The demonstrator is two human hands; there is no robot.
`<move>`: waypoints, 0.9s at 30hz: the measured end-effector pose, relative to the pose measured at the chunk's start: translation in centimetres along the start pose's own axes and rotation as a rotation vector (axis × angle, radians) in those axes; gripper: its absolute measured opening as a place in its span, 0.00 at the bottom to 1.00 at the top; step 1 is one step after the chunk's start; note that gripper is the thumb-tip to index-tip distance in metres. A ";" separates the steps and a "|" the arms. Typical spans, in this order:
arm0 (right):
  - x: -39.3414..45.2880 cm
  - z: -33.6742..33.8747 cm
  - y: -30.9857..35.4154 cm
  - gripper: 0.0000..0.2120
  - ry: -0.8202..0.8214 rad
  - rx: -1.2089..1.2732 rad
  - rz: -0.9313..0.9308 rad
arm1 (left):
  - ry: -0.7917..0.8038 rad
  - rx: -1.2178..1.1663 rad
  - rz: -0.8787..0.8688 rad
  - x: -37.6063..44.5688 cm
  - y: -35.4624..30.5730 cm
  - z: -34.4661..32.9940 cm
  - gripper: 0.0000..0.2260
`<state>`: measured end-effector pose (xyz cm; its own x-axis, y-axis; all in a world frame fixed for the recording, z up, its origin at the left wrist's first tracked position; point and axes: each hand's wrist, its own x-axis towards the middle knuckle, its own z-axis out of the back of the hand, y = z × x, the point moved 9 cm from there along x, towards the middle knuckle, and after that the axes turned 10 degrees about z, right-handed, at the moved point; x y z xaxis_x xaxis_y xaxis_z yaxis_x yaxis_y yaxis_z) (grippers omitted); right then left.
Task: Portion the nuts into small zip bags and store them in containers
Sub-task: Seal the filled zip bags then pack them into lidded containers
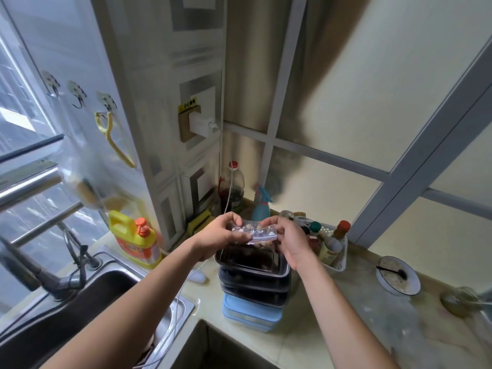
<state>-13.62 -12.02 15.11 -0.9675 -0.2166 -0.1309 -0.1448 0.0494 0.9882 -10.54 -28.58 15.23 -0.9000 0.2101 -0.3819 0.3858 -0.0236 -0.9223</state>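
My left hand point(222, 234) and right hand point(286, 239) each pinch an end of the small zip bag point(253, 230) of nuts, held just above the open top container point(251, 263) on the stack. I judge I'm sealing it; next, lower it in.

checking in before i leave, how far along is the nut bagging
Partly done. One small zip bag already has nuts in it. Both hands, left hand and right hand, pinch its ends above the top black container, which seems to hold dark items, though blur hides what. Left: dropping this bag in. The stacked containers beneath, including the blue ones, look closed; their contents can't be seen.
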 end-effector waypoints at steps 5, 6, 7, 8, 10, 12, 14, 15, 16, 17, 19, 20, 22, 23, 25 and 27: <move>-0.1 -0.1 -0.3 0.08 0.153 -0.610 0.057 | -0.151 0.509 -0.024 0.7 -0.2 -0.1 0.18; -0.1 -0.2 -0.6 0.09 0.170 -0.693 0.060 | -0.196 0.686 -0.044 0.9 -0.5 -0.3 0.16; -0.2 -0.2 -0.7 0.09 0.174 -0.767 0.063 | -0.234 0.840 -0.081 0.9 -0.8 -0.7 0.15; -0.2 -0.3 -0.8 0.09 0.174 -0.833 0.072 | -0.256 0.959 -0.119 1.0 -1.0 -1.1 0.14; -0.1 -0.7 -0.8 0.09 0.172 -0.943 0.105 | -0.290 1.138 -0.168 1.1 -1.0 -1.9 0.14; 0.0 -1.2 -0.5 0.09 0.179 -1.031 0.151 | -0.366 1.311 -0.166 1.3 -0.9 -2.1 0.15; 0.1 -1.7 -0.5 0.12 0.203 -1.121 0.196 | -0.391 1.406 -0.154 1.5 -0.8 -2.4 0.18; 0.1 -1.8 -0.5 0.14 0.215 -1.166 0.211 | -0.363 1.420 -0.156 1.7 -0.6 -2.7 0.20; 0.1 -1.9 -0.4 0.14 0.222 -1.207 0.230 | -0.321 1.423 -0.152 1.8 -0.3 -3.0 0.21; 0.1 -1.9 -0.4 0.14 0.225 -1.242 0.245 | -0.285 1.418 -0.146 1.8 0.0 -3.2 0.22; 0.2 -1.9 -0.5 0.12 0.245 -1.267 0.272 | -0.262 1.406 -0.130 2.0 0.5 -3.1 0.24; 0.3 -1.8 -0.7 0.13 0.258 -1.253 0.278 | -0.267 1.406 -0.129 2.0 0.6 -3.1 0.24; 0.5 -1.2 -0.5 0.14 0.243 -1.169 0.290 | -0.286 1.408 -0.137 2.2 0.5 -3.0 0.26; 0.8 -0.8 -0.1 0.15 0.212 -1.127 0.309 | -0.287 1.406 -0.135 2.3 0.6 -3.1 0.28; 1.2 0.6 1.3 0.17 0.079 -1.056 0.395 | -0.271 1.408 -0.123 2.5 0.7 -3.1 0.31; 1.4 2.5 2.8 0.17 -0.103 -0.965 0.465 | -0.247 1.405 -0.118 2.5 0.8 -3.0 0.29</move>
<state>-15.87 -9.70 17.46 -0.9047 -0.2897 0.3124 0.4233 -0.6941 0.5823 -11.86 -25.11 13.70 -0.9800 0.1100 -0.1660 -0.0783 -0.9793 -0.1866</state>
